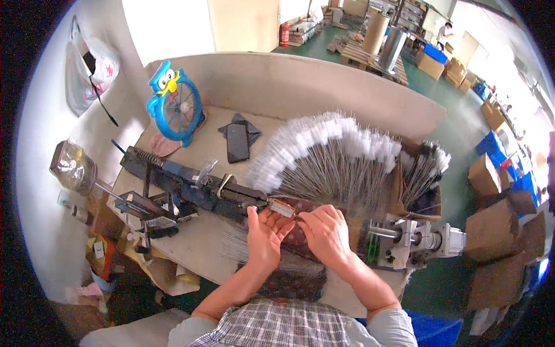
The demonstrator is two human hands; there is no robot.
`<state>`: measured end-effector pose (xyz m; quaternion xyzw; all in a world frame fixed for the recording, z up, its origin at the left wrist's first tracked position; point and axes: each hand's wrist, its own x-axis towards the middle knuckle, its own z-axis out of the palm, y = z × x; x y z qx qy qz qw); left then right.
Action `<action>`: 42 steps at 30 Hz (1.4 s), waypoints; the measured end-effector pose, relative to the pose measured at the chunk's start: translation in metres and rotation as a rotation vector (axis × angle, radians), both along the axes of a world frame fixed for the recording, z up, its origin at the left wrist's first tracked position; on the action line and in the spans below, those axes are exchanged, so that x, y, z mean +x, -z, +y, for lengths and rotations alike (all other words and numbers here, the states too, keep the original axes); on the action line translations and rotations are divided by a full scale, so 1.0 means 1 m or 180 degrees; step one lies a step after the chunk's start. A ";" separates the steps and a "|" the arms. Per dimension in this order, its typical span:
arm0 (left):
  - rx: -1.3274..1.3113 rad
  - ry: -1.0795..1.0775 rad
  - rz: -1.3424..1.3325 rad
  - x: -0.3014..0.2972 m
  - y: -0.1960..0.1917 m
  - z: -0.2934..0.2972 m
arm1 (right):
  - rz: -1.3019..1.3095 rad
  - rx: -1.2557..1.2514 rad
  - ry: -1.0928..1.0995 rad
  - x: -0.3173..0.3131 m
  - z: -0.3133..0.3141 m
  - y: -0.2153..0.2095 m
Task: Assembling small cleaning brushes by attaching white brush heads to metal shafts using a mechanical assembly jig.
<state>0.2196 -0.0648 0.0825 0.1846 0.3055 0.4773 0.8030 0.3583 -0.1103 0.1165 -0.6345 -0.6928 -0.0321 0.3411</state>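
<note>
A small brush with white bristles [282, 208] lies across the fingertips of my left hand [266, 236], which is turned palm up with its fingers curled under it. My right hand [327, 236] is close beside it, thumb and fingers pinched together at the near end of the brush; the thin wire there is too small to make out clearly. Behind both hands spreads a large fan of wire-stemmed brushes [341, 168] with white tips. Just left of my left hand is the end of a long black metal machine [196, 188]. A dark red cloth [295, 237] lies under my hands.
A blue cartoon-bird fan [179, 107] and a black phone [237, 142] are at the back left. More brushes stand in a cardboard box [399, 188] to the right. A motor with a metal shaft [425, 239] sits at the right edge. Loose wires [234, 243] lie near my left wrist.
</note>
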 end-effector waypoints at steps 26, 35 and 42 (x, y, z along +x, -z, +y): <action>-0.0607 -0.2733 0.1919 -0.389 0.101 0.056 | -0.0099 -0.2375 0.0050 0.036 -0.070 0.047; -0.0124 -0.0596 0.1050 -0.118 0.072 -0.011 | 0.0149 -0.2058 -0.0213 0.040 -0.073 0.055; -0.0689 0.0605 0.0954 0.007 0.001 -0.022 | -0.0019 -0.2377 -0.0203 0.031 -0.072 0.058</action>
